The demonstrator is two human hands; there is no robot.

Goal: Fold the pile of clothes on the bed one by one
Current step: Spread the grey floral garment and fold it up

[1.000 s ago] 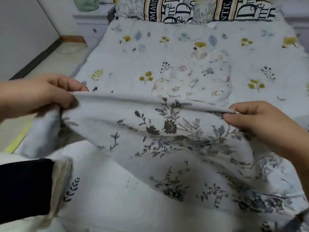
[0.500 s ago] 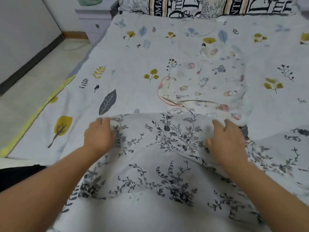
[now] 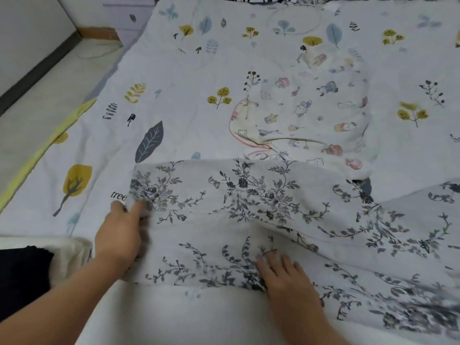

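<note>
Pinching the floral garment's left edge, left hand; right hand presses it, fingers flat.

The bed has a white bedsheet with yellow trees, blue leaves and a big dark leaf on it. A pale floor lies to the left of the bed. A small cabinet stands beside the bed's far corner, at the wall.

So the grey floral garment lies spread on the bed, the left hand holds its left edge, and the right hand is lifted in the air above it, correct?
Not quite. In the head view the right hand rests flat on the grey floral garment, not lifted. The left hand does hold its left edge.
</note>
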